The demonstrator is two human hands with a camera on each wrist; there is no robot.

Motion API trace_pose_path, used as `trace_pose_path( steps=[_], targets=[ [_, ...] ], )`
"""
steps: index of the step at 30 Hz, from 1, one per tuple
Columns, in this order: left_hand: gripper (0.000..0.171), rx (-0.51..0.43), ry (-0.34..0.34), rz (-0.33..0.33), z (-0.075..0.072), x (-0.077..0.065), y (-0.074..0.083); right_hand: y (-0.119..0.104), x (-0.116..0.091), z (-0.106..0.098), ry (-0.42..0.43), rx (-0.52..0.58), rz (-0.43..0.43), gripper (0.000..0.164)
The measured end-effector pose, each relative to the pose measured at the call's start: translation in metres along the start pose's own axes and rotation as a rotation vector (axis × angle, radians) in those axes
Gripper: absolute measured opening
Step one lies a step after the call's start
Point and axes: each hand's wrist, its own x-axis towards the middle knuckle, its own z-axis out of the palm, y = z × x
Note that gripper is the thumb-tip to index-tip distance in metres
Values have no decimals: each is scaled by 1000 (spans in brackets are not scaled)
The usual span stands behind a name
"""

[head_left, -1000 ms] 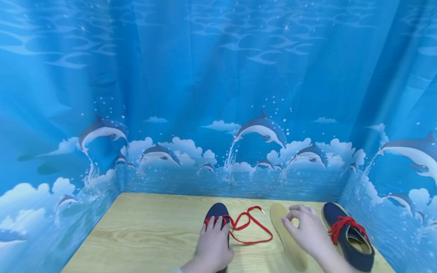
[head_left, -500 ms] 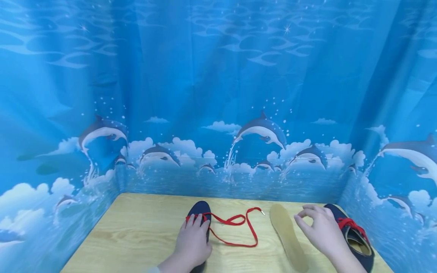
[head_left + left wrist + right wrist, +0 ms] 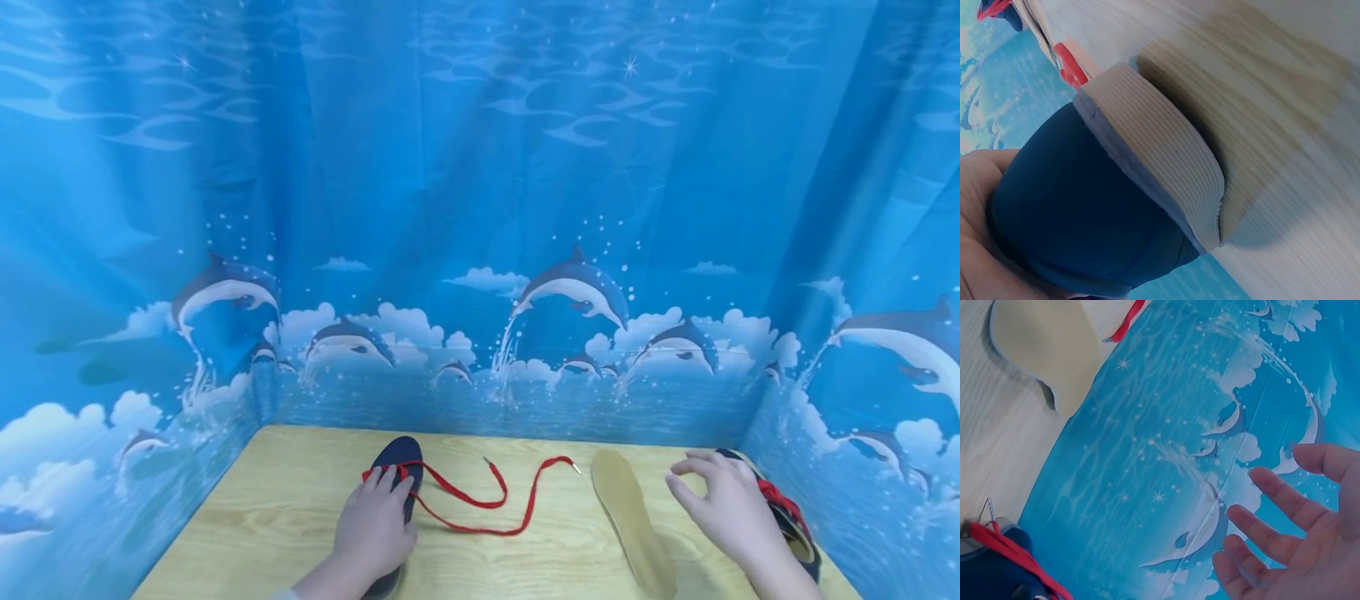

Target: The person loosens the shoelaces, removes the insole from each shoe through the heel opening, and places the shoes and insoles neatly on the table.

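My left hand [image 3: 375, 525] lies over a navy shoe [image 3: 397, 452] at the left of the table, gripping it across the lacing. The left wrist view shows that shoe's rounded heel [image 3: 1085, 206] and ribbed pale sole rim [image 3: 1160, 144], with part of the hand [image 3: 975, 237] around the upper. From the shoe, untied red laces [image 3: 517, 527] trail to the right. My right hand [image 3: 727, 508] hovers at the right, holding nothing. Its fingers are spread and loosely bent in the right wrist view. A tan insole [image 3: 632, 521] lies just left of it.
A second navy shoe [image 3: 806, 546] with red laces [image 3: 783, 502] stands at the table's right edge, partly hidden behind my right hand. The wooden table [image 3: 277, 508] is enclosed by a blue dolphin-print curtain [image 3: 465, 208] at the back and sides.
My left hand has slid the shoe leftward, its laces dragging along and straightening. My right hand has moved right, away from the insole and partly over the second shoe.
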Motion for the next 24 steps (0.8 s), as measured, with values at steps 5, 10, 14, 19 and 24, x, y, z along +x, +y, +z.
trace_pose_path(
  steps=[5, 10, 14, 19, 24],
  targets=[
    [56, 4, 16, -30, -6, -4, -19, 9, -1, -4, 12, 11, -15, 41],
    [57, 10, 17, -64, -11, -7, -38, 22, 0, -6, -12, 19, -15, 51],
    [56, 30, 20, -67, -16, -10, -52, 33, 1, -5, -19, 12, -14, 54],
    [55, 44, 33, -57, -20, -14, -67, 46, 4, -3, -7, -14, -2, 54],
    [56, 41, 40, -58, -24, -17, -79, 56, 6, -3, 2, -30, 14, 56]
  ],
)
